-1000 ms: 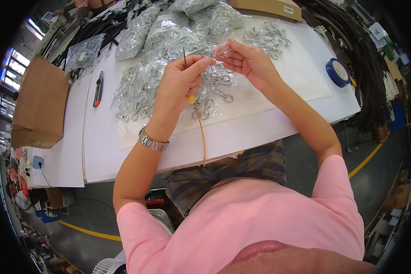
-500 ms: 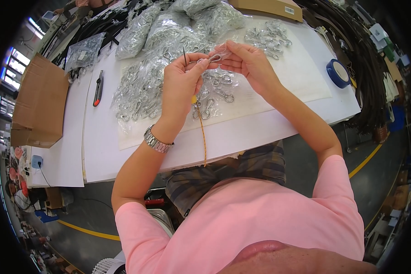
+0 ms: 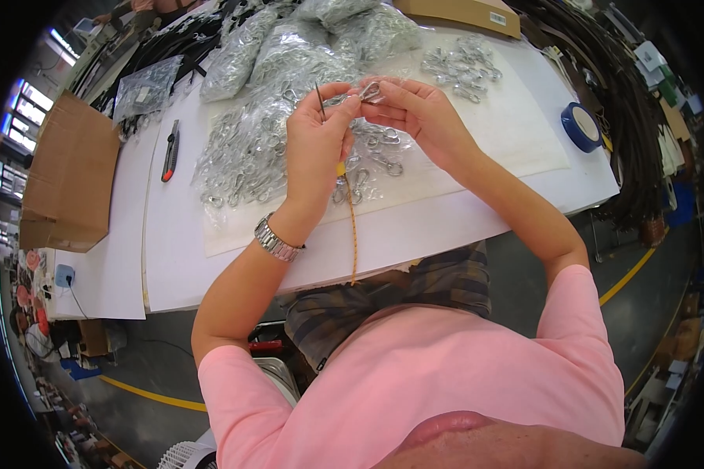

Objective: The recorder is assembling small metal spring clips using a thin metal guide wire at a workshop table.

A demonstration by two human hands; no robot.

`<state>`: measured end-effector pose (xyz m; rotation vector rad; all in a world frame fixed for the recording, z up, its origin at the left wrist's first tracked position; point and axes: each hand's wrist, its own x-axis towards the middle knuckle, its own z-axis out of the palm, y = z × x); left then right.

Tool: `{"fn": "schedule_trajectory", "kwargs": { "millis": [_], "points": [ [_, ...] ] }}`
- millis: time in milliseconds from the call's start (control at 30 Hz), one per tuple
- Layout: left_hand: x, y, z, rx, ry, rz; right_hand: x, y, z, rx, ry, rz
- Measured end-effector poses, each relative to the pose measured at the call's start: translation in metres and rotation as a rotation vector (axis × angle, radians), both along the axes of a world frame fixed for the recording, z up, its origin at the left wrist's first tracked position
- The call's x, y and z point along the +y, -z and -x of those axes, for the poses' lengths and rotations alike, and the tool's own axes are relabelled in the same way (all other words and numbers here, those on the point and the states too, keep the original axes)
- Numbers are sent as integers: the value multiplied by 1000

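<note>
Both my hands meet above a heap of metal snap hooks in clear plastic. My left hand is closed round a slim pointed metal tool. A yellow end shows below that palm, with an orange cord hanging from it past the table edge. Its thumb and forefinger also pinch toward a shiny snap hook. The fingers of my right hand are closed on this hook, which looks to have clear film around it. Exactly where the fingers grip is partly hidden.
Filled plastic bags lie behind the heap. A smaller hook pile and blue tape roll are right. Left are a utility knife and a cardboard box. Another carton stands at the back.
My left hand has shifted slightly right. The hook between my hands now shows more plainly, its loop tilted upward, and my right fingers have closed in on it.
</note>
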<state>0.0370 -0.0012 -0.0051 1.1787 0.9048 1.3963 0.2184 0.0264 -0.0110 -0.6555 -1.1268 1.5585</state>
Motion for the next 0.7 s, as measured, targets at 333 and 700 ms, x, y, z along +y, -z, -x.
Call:
{"fn": "schedule_trajectory", "kwargs": {
  "millis": [333,700],
  "points": [
    [5,-9,9,132,231,41,1,4,0,-44,-204,47],
    [15,-15,26,161,290,71,6,-3,-13,-17,-630,179]
  ]
}}
